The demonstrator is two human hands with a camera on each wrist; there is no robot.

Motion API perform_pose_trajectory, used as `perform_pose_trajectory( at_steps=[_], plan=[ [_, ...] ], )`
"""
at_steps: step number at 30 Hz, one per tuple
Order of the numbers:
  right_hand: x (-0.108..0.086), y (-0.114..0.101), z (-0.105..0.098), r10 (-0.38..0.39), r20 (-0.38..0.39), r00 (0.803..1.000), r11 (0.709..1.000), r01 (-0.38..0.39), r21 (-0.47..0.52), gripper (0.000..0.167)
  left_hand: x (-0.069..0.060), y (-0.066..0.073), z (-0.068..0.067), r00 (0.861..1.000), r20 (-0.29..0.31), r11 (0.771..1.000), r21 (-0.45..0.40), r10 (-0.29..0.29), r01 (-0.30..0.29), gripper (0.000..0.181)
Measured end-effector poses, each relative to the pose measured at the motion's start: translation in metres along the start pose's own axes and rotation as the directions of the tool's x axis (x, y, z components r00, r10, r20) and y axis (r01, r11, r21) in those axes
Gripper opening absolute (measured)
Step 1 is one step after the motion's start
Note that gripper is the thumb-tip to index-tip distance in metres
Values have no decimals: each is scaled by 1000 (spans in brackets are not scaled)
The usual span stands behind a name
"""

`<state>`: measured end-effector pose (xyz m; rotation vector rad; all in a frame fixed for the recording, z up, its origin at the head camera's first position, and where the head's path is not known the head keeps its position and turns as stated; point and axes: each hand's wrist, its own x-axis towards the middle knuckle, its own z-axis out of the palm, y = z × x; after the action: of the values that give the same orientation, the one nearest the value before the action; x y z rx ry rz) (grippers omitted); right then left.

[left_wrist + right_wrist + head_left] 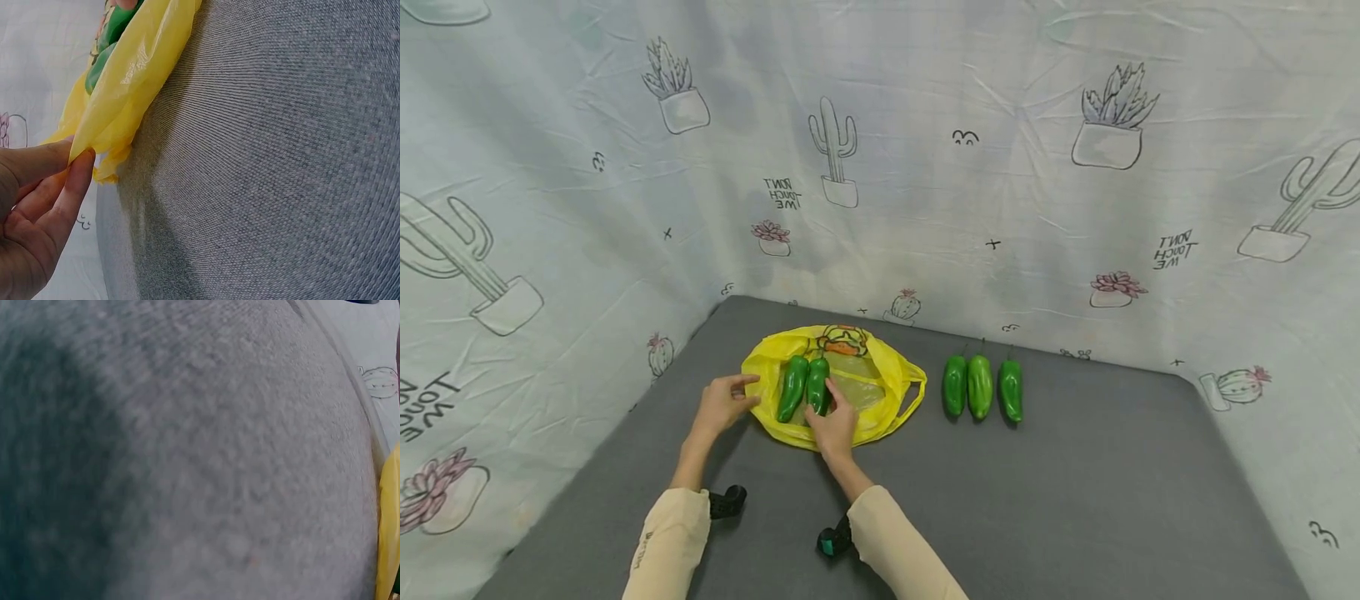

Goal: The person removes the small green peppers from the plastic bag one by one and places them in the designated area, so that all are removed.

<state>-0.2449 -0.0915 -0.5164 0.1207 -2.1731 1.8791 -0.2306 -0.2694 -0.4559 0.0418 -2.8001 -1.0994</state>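
Note:
A yellow plastic bag (887, 367) lies spread with its mouth facing up, two green peppers inside. My left hand (724, 406) pinches the bag's left rim between thumb and fingers, plain to see in the left wrist view, where the bag (134, 69) rises from that hand (40, 212). Over the front of the bag, my right hand (837, 423) holds the right-hand pepper (817, 382) with thumb and fingers. Just left of it lies the other pepper (793, 387). The right wrist view catches only a strip of the bag (389, 531), not the hand.
Right of the bag, three more green peppers (980, 387) lie in a row on the grey cloth-covered table (1075, 492). A white curtain (925, 183) with cactus drawings hangs behind and at both sides. Each wrist wears a black camera mount (727, 502).

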Motion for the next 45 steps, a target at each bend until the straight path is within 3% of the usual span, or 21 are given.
perform_pose_trajectory(
  at_steps=[6, 16, 22, 29, 38, 45],
  plan=[
    [-3, 1, 2, 25, -50, 998, 992, -31, -124, 64, 0, 0, 5, 1000, 6, 1000, -6, 12, -12, 38],
    [-1, 2, -4, 0, -260, 966, 997, -21, -77, 48, 4, 0, 10, 1000, 3, 999, -26, 24, -24, 38],
    [-2, 1, -4, -18, -233, 972, 987, -20, -162, 50, 2, 2, 9, 1000, 8, 1000, -29, 10, -10, 38],
    [2, 3, -7, -10, -248, 969, 994, -18, -111, 41, 0, 0, 9, 1000, 7, 999, -45, -7, 7, 39],
    [1, 2, -21, 91, -231, 969, 996, -84, 43, 37, 0, -6, 6, 1000, -4, 999, -44, 4, -4, 39],
    [5, 2, -22, 72, -231, 970, 997, -72, 7, 43, 2, -5, 3, 1000, -1, 999, -43, 11, -11, 39]
  ],
)
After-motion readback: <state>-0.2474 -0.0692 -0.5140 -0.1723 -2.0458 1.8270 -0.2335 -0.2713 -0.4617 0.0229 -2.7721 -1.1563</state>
